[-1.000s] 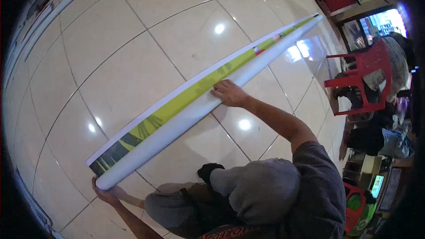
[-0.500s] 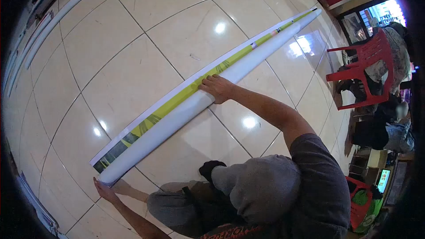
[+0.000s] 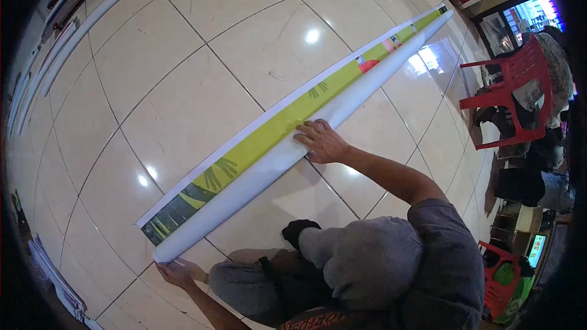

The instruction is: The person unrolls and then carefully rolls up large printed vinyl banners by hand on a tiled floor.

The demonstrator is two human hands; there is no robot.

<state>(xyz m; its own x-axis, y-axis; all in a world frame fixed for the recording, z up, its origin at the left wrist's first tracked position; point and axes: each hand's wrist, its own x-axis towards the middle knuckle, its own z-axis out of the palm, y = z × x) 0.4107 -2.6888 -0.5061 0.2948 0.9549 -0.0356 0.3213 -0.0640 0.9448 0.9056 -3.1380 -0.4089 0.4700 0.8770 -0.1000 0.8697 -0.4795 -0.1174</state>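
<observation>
A long white roll (image 3: 238, 198) lies diagonally on the tiled floor. Beside it, a flat strip of its printed side (image 3: 263, 140) shows yellow-green with dark hand shapes, a dark green end and a white border. My right hand (image 3: 323, 142) rests on top of the roll near its middle, fingers spread and lying on it. At the roll's lower left end, my left hand (image 3: 177, 273) has its fingers around the edge; some of them are hidden.
Long pale tubes (image 3: 98, 21) lie at the upper left. A red plastic chair (image 3: 510, 95) stands at the right, with a seated person (image 3: 544, 79) behind it. Another red chair (image 3: 498, 275) and a small lit screen (image 3: 537, 250) are at the lower right.
The roll has come closer to my body, and a wider strip of the printed side lies uncovered, with red patches now showing. Both hands have moved with it. The view has shifted slightly.
</observation>
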